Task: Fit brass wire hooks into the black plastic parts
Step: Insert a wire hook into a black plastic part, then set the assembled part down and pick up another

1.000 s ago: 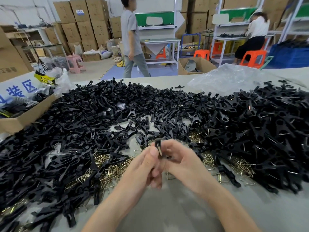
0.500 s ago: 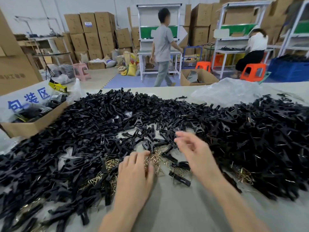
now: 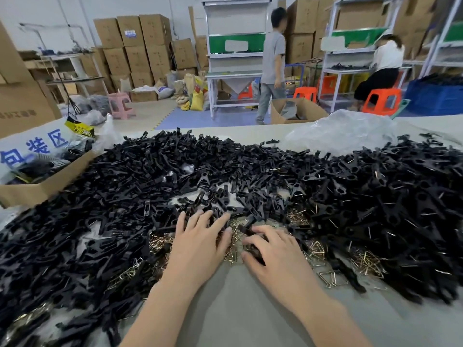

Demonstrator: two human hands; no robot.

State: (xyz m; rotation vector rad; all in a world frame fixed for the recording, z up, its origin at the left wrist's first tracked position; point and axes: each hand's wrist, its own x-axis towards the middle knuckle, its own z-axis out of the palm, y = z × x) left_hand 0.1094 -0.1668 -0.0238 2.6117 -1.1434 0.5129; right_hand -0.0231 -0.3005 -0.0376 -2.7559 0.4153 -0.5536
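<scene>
**Head view**

- My left hand [image 3: 200, 244]: palm down, fingers straight and fanned wide. It rested flat on the near edge of the heap and held nothing.
- My right hand [image 3: 274, 255]: just beside the left, palm down, fingers bent. Thumb and fingertips curled round a single black part [image 3: 255, 249], and my own knuckles hid part of the grip.
- Black plastic parts [image 3: 150, 186]: heaped in a wide arc across the grey table [image 3: 238, 309], from far left to far right. They crowded both hands on three sides.
- Brass wire hooks [image 3: 234, 236]: a loose tangle between and under my hands. More patches showed through the black heap to the left and right, half buried.
- Cardboard box [image 3: 37, 191]: at the table's left edge, touching the heap.
- Clear plastic bag [image 3: 343, 134]: crumpled behind the heap, to the right.
- Behind the table: a standing person [image 3: 273, 61], a seated person [image 3: 385, 63] and a pink stool [image 3: 120, 103].

**Count**

- Hands: two.
- Persons behind: two.
- Box on the table: one.
- Bag: one.
- Pink stool: one.
- Black parts and hooks: too many to count.
</scene>
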